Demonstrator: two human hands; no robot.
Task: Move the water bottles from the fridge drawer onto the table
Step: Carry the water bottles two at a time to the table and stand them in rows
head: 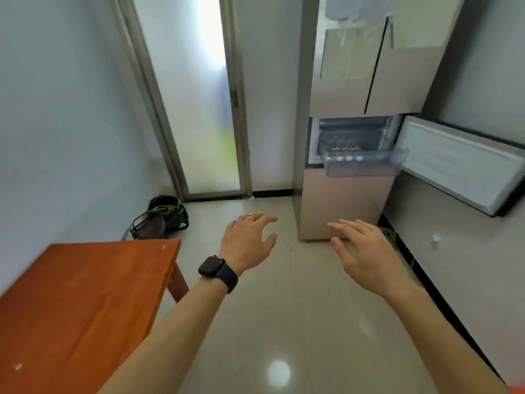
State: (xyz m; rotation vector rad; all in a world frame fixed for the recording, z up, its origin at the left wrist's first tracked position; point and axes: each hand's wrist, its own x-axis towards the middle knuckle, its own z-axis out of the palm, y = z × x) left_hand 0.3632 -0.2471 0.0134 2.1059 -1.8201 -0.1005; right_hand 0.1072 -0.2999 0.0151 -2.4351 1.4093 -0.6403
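The tall beige fridge (366, 66) stands at the right, its middle door (460, 163) swung open to the right. A clear plastic drawer (377, 163) is pulled out of the open compartment. Three white caps of water bottles (349, 158) show through its front at the left end. The orange wooden table (76, 302) fills the lower left, with nothing standing on the part in view. My left hand (246, 241), with a dark watch on the wrist and a ring, and my right hand (362, 251) are both held out over the floor in front of the fridge, fingers apart, holding nothing.
A frosted glass door (196, 95) is straight ahead in the back wall. A black bag and a dark mesh basket (160, 220) sit on the floor in the left corner behind the table. Glossy beige tiles (284, 322) run between the table and the fridge.
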